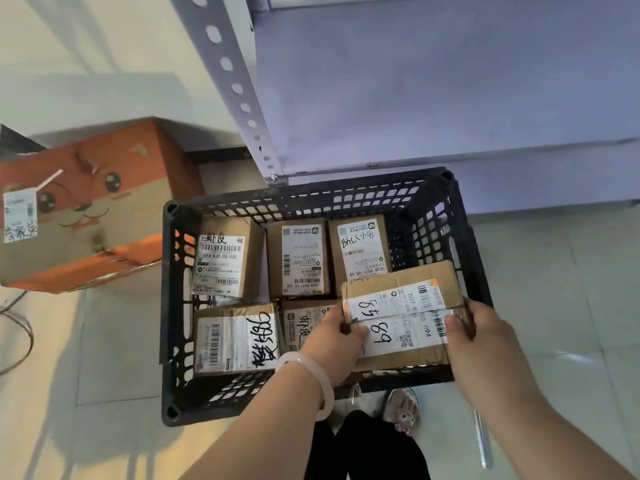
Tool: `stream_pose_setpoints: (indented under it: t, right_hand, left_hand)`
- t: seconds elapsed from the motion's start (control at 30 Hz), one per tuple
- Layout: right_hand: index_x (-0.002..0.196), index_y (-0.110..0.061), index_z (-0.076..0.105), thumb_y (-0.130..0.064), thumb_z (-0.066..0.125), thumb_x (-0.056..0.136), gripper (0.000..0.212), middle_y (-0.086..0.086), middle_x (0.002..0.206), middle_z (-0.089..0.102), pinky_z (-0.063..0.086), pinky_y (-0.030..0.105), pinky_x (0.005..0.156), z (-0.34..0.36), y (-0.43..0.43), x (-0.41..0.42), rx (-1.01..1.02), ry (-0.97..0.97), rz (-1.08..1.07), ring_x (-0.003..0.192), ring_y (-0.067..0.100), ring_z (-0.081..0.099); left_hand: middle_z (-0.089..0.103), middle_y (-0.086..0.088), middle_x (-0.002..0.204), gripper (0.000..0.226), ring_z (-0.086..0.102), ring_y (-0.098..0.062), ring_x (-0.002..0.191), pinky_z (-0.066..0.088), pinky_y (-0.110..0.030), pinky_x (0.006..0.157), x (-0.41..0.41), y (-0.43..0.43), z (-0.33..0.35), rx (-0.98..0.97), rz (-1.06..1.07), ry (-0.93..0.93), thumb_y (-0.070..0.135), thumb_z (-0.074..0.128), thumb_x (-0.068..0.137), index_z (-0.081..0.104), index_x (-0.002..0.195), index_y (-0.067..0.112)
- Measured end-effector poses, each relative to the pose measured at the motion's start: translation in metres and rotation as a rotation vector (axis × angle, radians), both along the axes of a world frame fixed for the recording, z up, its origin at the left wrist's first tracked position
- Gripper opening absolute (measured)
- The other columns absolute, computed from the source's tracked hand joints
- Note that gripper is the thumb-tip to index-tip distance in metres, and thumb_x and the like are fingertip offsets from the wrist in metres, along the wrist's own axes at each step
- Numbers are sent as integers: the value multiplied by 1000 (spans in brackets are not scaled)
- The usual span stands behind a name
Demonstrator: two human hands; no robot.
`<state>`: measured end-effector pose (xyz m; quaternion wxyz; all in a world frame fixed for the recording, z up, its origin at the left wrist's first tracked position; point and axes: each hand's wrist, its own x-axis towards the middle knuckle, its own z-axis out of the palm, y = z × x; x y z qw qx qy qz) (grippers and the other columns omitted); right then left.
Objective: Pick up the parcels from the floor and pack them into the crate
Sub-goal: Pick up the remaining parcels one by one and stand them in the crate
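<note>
At left on the pale tiled floor (554, 306) we see an orange carton (104, 188) printed with a cartoon animal face, a white handwritten label (19, 214) stuck at its left end. Beside it we make out a grey perforated shelving upright (235, 88) meeting lilac-grey shelf panels (433, 81). A thin cable (20, 327) loops at the far left edge. Below, we note a patterned slipper (403, 408), black trousers (367, 448) and a metal rod (483, 441) on the tiles.
</note>
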<state>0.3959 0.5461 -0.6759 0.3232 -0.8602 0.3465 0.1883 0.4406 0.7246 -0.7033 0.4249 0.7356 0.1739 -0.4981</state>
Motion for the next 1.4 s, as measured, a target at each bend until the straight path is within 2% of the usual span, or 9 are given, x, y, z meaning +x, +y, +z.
stream_pose_setpoints:
  t: [0.17,0.37,0.53,0.67,0.73,0.83,1.0,1.27,1.4]
  right_hand:
    - [119,-25,58,-39,37,94,35,2,106,62,51,40,86,9,3,5,-121,11,113,100,23,57]
    - [130,-26,52,-43,37,94,43,1,116,55,44,41,93,6,17,6,-176,1,108,114,24,47]
    - [123,-22,55,-30,37,99,31,2,110,61,49,34,78,-14,-1,7,-11,147,85,92,19,56]
    - [144,-21,36,-23,41,99,45,6,121,60,44,28,66,-20,-6,13,29,242,90,85,17,53]
    - [152,-25,17,-25,43,97,60,5,134,48,52,35,81,-18,-4,12,-46,159,112,106,20,53]
    - [152,-24,16,-29,41,97,61,1,147,34,44,44,104,-16,2,11,-122,91,192,132,22,38]
    - [153,-21,10,-31,41,98,64,6,152,28,39,42,108,-27,-4,20,-17,248,137,132,25,39]
    - [153,-20,7,-39,40,95,69,2,158,22,32,45,113,-48,-3,20,41,355,217,140,24,29]
    - [153,-20,8,-38,40,96,68,3,156,25,37,44,110,-60,-4,29,30,383,233,137,25,35]
  left_hand:
    - [64,15,98,30,57,-5,71,43,-15,53,3,4,-7,-28,95,0,32,50,95,50,125,37]
    - [63,16,103,32,61,-4,87,48,-15,60,8,9,-14,-51,124,66,31,50,96,49,128,35]
    - [55,27,92,41,55,3,78,39,-9,49,-3,-1,-18,27,91,-51,35,52,94,45,134,40]
    - [59,13,120,58,50,3,76,36,-8,49,-6,-5,-22,86,70,-80,37,57,91,33,144,39]
    - [60,14,113,57,49,3,74,39,-11,52,-6,-6,-22,96,51,-101,36,58,91,33,143,38]
    - [57,21,97,57,55,1,78,49,-18,63,-8,-7,-21,107,43,-135,34,60,90,36,142,37]
    - [64,13,115,68,66,-15,95,60,-37,83,-12,-17,-22,133,19,-130,25,66,86,30,143,37]
    - [52,18,81,53,58,-9,77,53,-24,63,-5,-21,-44,208,-53,-52,18,58,90,38,136,34]
    - [61,0,118,50,63,-21,100,57,-38,86,4,-22,-54,243,-112,-39,22,59,89,42,136,29]
